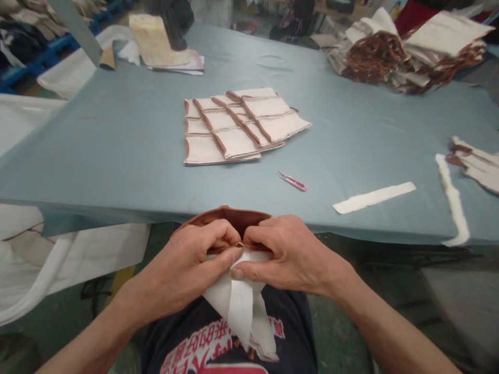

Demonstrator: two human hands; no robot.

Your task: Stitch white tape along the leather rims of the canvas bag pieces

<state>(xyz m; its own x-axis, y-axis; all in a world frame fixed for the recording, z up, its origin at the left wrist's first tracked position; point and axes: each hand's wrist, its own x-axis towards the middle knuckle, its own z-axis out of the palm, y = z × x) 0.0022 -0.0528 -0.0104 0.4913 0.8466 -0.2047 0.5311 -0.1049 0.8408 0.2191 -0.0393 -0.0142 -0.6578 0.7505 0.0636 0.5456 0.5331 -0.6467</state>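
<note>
A cream fabric piece with brown lining (259,311) hangs over my lap at the table's near edge. Its brown side faces the table and its pale folds drop below my fingers. My left hand (208,254) pinches its upper edge between thumb and forefinger. Close beside it, my right hand (278,252) pinches the same edge, the two thumbs almost meeting. Whatever lies right between the fingertips is too small to make out. A pink-handled thread snipper (292,181) lies on the table beyond my right hand.
Overlapping cream panels with brown edging (245,124) lie mid-table. A loose white strip (374,197) and a crumpled strip (452,202) are at right. Piled fabric bundles (378,52) stand at the far right, and a yellowish block (150,39) at the far left.
</note>
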